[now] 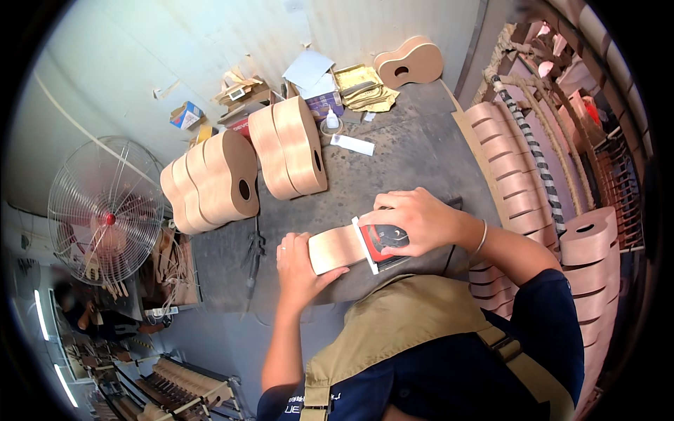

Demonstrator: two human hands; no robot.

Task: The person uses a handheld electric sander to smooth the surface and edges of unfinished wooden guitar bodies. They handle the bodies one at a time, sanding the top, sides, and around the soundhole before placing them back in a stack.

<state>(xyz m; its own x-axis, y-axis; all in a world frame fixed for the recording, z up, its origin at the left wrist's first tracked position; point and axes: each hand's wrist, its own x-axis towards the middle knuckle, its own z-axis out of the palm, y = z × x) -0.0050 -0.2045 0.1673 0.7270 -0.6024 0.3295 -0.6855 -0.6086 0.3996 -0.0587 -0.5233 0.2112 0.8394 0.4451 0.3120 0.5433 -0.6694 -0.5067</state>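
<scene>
A small wooden instrument body (334, 249), ukulele-like, stands on its edge on the dark workbench (428, 140) close to my apron, with its curved side facing up. My left hand (300, 270) grips its left end, thumb along the near edge and fingers over the far one. My right hand (414, 223) is wrapped over a red and black sander (383, 241) whose white-edged pad rests against the right part of the body. The sander and my hand hide that end of the body.
Stacked instrument bodies (210, 184) and another stack (286, 149) stand at the bench's left. Behind them lie yellow sandpaper sheets (366, 90), a glue bottle (332, 118) and a single body (411, 62). A fan (105, 210) stands left; racked bodies (502, 158) line the right.
</scene>
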